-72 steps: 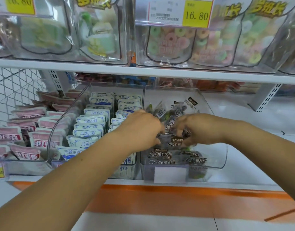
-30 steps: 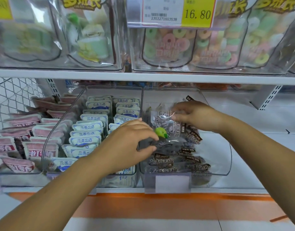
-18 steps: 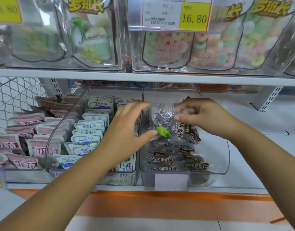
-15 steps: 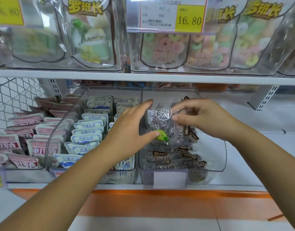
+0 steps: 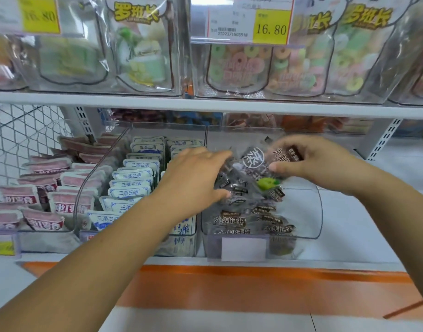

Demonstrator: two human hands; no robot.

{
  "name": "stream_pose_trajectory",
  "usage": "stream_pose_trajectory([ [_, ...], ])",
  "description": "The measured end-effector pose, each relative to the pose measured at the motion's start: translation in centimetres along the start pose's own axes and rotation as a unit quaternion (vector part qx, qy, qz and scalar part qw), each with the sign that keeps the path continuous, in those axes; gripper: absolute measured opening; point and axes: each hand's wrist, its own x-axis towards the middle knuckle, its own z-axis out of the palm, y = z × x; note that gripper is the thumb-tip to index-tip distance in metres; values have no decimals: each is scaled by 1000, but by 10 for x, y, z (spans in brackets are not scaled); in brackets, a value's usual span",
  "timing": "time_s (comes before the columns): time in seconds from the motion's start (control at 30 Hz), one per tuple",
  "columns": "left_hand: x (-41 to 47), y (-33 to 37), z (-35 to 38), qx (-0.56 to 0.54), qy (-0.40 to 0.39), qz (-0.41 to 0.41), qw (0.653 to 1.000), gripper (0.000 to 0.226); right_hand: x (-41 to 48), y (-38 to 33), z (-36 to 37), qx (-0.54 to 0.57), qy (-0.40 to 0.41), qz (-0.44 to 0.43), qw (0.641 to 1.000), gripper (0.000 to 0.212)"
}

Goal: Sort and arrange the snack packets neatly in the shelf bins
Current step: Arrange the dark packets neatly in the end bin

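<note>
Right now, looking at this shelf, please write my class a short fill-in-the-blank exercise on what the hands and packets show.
1. Of the left hand and right hand, only the ____ one pinches a dark-printed packet in its fingers.
2. The yellow price tag on the upper shelf reads ____.
3. The pouches just left of the left hand are white and ____.

Missing words: right; 16.80; blue.

Left hand (image 5: 196, 174) and right hand (image 5: 313, 164) on a dark snack packet (image 5: 253, 160) above the clear bin (image 5: 311, 212)
</note>
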Motion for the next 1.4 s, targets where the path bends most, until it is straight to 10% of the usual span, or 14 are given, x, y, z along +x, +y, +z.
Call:
stream_pose_trajectory([
  [0.37, 71, 16, 19, 35, -347, 70, 934, 36, -12, 24, -8, -106, -54, -10, 993, 19],
  [0.57, 84, -8, 21, 17, -315, 69, 946, 17, -2, 17, 13, -64, -61, -46, 995, 23],
  [0.77, 92, -23, 18, 2, -291, 95, 952, 11, 31, 30, 80, -258, -126, -66, 956, 29],
  [0.93, 88, -26, 22, 2, -287, 89, 954, 16, 36, 38, 71, -132, -109, 21, 985, 17],
  [1.07, 82, -20, 13, -14, -317, 87, 944, 18, 45, 28, 100, -289, -117, -42, 949, 26],
  [1.2, 69, -17, 4, -10, -343, 76, 936, 40, 42, 26, 60, -159, -219, 34, 962, 26],
  [1.4, 66, 4, 9, 97, -320, 92, 938, 64, 56, 23, 17, -102, -122, 72, 985, 18],
])
